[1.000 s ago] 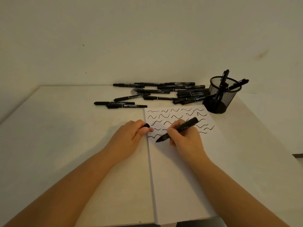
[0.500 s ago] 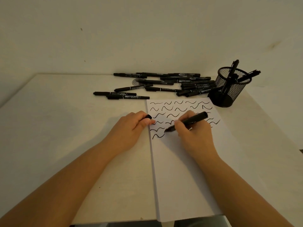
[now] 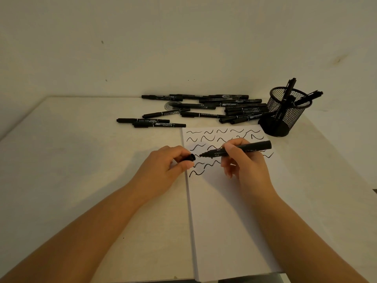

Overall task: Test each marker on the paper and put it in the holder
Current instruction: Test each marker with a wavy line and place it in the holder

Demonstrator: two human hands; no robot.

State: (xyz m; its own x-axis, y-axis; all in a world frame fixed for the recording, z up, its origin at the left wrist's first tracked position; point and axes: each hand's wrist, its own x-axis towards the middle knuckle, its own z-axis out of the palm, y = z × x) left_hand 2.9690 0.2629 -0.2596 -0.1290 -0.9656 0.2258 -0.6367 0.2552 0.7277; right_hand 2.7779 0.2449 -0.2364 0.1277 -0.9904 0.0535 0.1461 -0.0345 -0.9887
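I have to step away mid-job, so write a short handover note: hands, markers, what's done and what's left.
Right hand: holds the uncapped marker, tip lifted off the paper and aimed at the cap.
Left hand: pinches the cap, just short of the tip.
Done: rows of squiggles on the paper; a few markers stand in the mesh holder.
Left: cap this marker, put it in the holder, then test the pile of markers lying behind the paper.

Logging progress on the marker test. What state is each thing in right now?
Marker: uncapped, held in right hand, tip aimed at cap.
Cap: off, pinched in left hand.
Paper: flat, squiggles on top part.
Mesh holder: upright, some markers inside.
Loose markers: capped, lying on table.
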